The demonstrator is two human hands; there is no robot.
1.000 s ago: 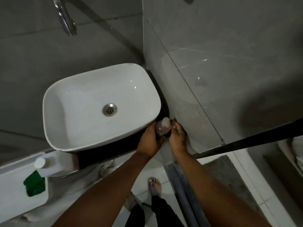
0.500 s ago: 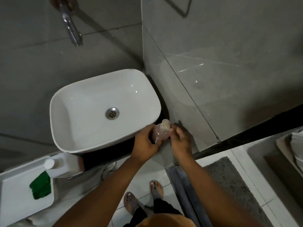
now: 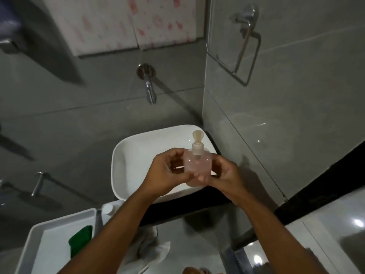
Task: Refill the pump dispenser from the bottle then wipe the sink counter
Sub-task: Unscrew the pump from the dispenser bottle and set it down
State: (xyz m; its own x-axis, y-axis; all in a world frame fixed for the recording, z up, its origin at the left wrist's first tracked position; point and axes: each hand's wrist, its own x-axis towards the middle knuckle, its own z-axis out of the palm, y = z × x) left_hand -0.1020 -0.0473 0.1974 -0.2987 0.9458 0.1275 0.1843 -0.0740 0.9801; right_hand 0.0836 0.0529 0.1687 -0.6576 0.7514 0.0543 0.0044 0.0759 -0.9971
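We saw a glossy white rounded-rectangle ceramic sink (image 3: 126, 165), then a white plastic tray (image 3: 39, 244) holding a green cloth (image 3: 80, 241). Both hands, left hand (image 3: 166, 175) and right hand (image 3: 225, 174), curled around a clear pinkish round-bodied pump dispenser (image 3: 197, 163), upright above the sink. No readable label.

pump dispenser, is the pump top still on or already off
On: the pump head sits on the neck of the pump dispenser, held upright in both hands.
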